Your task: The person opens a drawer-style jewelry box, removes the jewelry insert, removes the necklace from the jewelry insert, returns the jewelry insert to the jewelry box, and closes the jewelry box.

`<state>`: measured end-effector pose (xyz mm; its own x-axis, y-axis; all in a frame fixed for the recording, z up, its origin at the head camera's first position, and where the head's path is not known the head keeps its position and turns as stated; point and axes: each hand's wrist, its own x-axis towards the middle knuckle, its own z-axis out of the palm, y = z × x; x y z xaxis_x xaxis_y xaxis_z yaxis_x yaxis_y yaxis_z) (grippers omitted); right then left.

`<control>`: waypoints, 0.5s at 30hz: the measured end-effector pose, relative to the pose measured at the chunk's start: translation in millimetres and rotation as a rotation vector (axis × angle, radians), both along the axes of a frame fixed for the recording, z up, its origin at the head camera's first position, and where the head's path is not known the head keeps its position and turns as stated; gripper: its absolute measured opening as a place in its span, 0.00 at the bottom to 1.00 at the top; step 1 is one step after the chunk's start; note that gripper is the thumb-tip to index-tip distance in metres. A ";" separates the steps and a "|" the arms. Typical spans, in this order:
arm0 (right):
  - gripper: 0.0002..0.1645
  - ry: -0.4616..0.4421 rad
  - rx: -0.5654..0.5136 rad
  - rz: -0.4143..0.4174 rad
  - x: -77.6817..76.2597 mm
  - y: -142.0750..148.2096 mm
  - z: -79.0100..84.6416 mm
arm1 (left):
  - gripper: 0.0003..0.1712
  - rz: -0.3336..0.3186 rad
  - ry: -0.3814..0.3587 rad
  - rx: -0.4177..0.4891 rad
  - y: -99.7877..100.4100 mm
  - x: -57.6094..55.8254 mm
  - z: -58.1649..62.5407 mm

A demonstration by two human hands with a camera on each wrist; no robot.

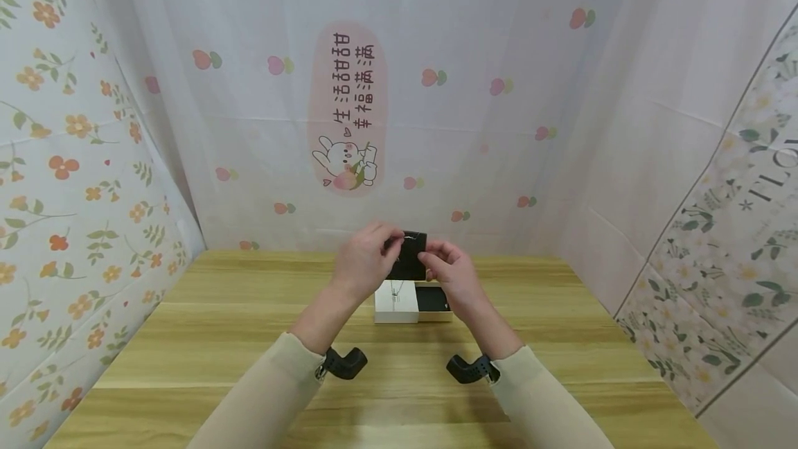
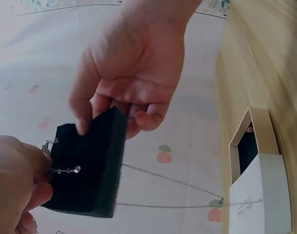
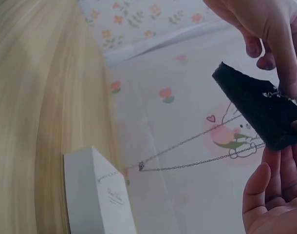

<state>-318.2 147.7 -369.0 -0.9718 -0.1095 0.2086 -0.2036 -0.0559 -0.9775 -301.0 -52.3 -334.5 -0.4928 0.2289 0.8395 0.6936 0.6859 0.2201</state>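
A small black pad (image 1: 408, 258), apparently foam, is held up above the table. My right hand (image 1: 453, 272) pinches its right edge, thumb on the face. At its left side my left hand (image 1: 366, 262) pinches the end of a silver necklace (image 2: 65, 170) against the pad. Two strands of the necklace chain (image 3: 192, 163) hang below the pad and meet lower down, with a thin tail dangling in front of the box. Beneath the hands, the white box sleeve (image 1: 395, 305) sits on the table, its drawer (image 1: 434, 317) slid partly out to the right.
Inside the drawer lies a black lining (image 1: 431, 298). The box stands on a wood-grain table (image 1: 249, 338). A printed white curtain (image 1: 474, 144) hangs behind the table, with floral cloths on both sides. Dark wrist mounts (image 1: 346, 364) are worn below both hands.
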 end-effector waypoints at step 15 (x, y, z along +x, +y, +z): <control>0.09 0.001 0.055 -0.015 0.1 5.1 -7.3 | 0.04 0.131 -0.091 0.096 -19.4 -7.8 12.4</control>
<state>-318.1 152.8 -376.3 -0.9733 -0.1066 0.2033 -0.2046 0.0008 -0.9789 -308.9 -71.7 -322.1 -0.5877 0.0790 0.8052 0.5742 0.7419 0.3463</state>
